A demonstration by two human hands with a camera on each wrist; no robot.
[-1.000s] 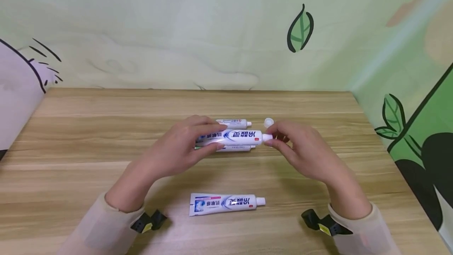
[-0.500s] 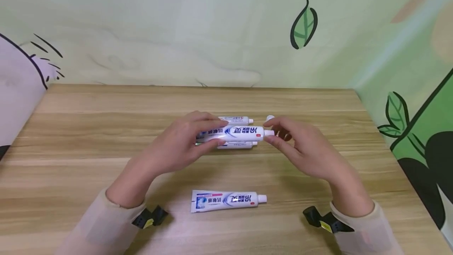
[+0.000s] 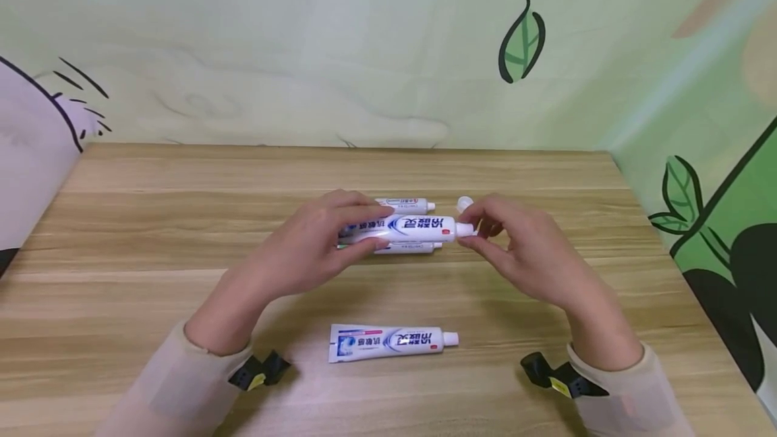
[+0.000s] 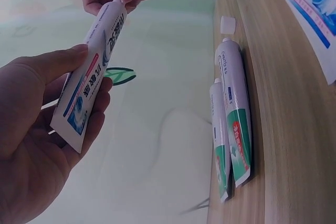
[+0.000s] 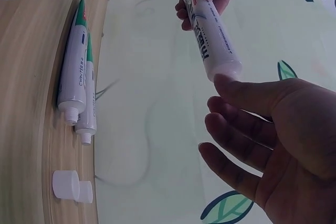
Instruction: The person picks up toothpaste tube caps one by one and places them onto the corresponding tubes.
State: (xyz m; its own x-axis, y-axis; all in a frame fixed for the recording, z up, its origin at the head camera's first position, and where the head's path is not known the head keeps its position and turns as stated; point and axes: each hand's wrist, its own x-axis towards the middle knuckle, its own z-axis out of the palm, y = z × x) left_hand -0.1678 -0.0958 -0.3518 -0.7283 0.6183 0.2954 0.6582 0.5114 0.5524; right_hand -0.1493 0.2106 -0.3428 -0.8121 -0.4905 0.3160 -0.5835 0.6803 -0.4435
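Note:
My left hand point(image 3: 315, 241) grips a white toothpaste tube point(image 3: 421, 228) with blue print, thumb and fingers around its body. The tube is held up in the air, its capped end toward the right. Thumb and index finger of my right hand point(image 3: 522, 248) pinch the white cap point(image 3: 466, 230) at that end. In the right wrist view the thumb mostly hides this cap, and the other fingers point(image 5: 236, 169) are loosely bent below. Behind the held tube lie two uncapped toothpaste tubes, the rear one point(image 3: 409, 206) and the nearer one point(image 3: 409, 248), white with green tail ends.
Another capped toothpaste tube point(image 3: 388, 342) lies on the wooden table point(image 3: 152, 241) nearer the person. Two loose white caps, a bigger one point(image 5: 65, 184) and a smaller one point(image 5: 85, 192), sit by the uncapped tubes' nozzles. A printed cloth wall point(image 3: 273, 52) stands behind the table.
The head view has shifted a little. My right fingers moved slightly about the cap, appearing looser half a second ago and closer on it now. The left hand keeps its grip on the tube.

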